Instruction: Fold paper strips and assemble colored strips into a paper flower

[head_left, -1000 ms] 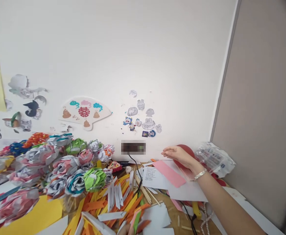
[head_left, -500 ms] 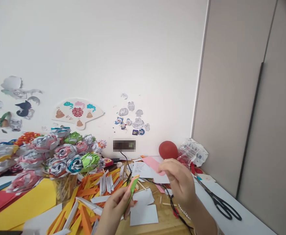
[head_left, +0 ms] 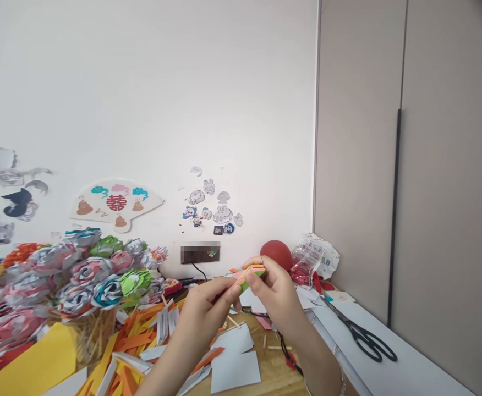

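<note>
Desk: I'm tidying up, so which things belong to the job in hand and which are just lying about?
Apparently in use:
folded paper, held by left hand and right hand
perhaps paper strips

Apparently lying about:
black scissors
red round object
plastic bag

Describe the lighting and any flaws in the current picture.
Head view: soft, diffuse light on the wall, no harsh glare there; head view: a dark blur in the top right corner, over the cabinet; head view: pixelation masks a dark fixture; head view: folded paper between left hand and right hand lacks fine detail.
</note>
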Demonstrator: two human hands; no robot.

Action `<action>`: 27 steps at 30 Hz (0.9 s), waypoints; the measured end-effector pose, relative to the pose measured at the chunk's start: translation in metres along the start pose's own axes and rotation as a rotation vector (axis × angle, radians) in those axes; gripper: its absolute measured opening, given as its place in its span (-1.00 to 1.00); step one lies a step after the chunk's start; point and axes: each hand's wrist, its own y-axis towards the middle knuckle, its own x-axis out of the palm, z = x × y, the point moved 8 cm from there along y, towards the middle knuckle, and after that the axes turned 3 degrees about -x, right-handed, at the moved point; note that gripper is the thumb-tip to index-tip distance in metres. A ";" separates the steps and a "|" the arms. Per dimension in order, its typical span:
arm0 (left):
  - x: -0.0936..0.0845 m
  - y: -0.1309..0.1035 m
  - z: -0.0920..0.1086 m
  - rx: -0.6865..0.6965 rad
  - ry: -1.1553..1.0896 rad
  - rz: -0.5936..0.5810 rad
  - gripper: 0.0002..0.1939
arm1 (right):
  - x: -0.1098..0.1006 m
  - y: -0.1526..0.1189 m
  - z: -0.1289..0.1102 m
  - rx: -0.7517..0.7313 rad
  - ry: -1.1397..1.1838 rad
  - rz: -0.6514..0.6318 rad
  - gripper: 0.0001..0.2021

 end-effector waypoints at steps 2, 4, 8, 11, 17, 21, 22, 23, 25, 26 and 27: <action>0.004 0.002 0.000 -0.022 -0.039 -0.014 -0.72 | -0.006 0.001 -0.002 -0.006 -0.073 0.045 -0.79; 0.008 0.003 -0.001 -0.061 -0.105 -0.058 -0.80 | -0.013 0.001 -0.004 -0.014 -0.107 0.104 -0.81; 0.009 0.000 -0.004 -0.121 -0.150 -0.071 -0.76 | -0.019 0.001 -0.007 -0.039 -0.125 0.156 -0.81; 0.002 -0.002 -0.006 -0.123 -0.190 0.026 -0.78 | -0.014 0.000 -0.009 -0.072 -0.162 0.128 -0.78; -0.003 0.002 -0.017 -0.158 -0.394 0.060 -0.75 | 0.001 0.000 -0.006 -0.056 -0.177 -0.028 -0.64; -0.003 0.003 -0.018 -0.147 -0.440 0.041 -0.76 | 0.010 -0.002 -0.006 -0.038 -0.317 -0.149 -0.72; -0.002 0.003 -0.017 -0.146 -0.435 0.046 -0.77 | 0.009 -0.003 -0.007 -0.033 -0.337 -0.136 -0.74; -0.002 0.002 -0.016 -0.146 -0.424 0.053 -0.77 | 0.008 -0.003 -0.006 -0.020 -0.339 -0.131 -0.76; 0.000 0.001 -0.013 -0.144 -0.400 0.063 -0.77 | 0.010 -0.004 -0.001 0.022 -0.293 -0.160 -0.78; 0.001 0.000 -0.012 -0.140 -0.392 0.070 -0.78 | 0.011 -0.005 0.002 0.045 -0.263 -0.182 -0.79; 0.001 0.000 -0.011 -0.136 -0.388 0.076 -0.78 | 0.013 -0.006 0.004 0.063 -0.238 -0.202 -0.79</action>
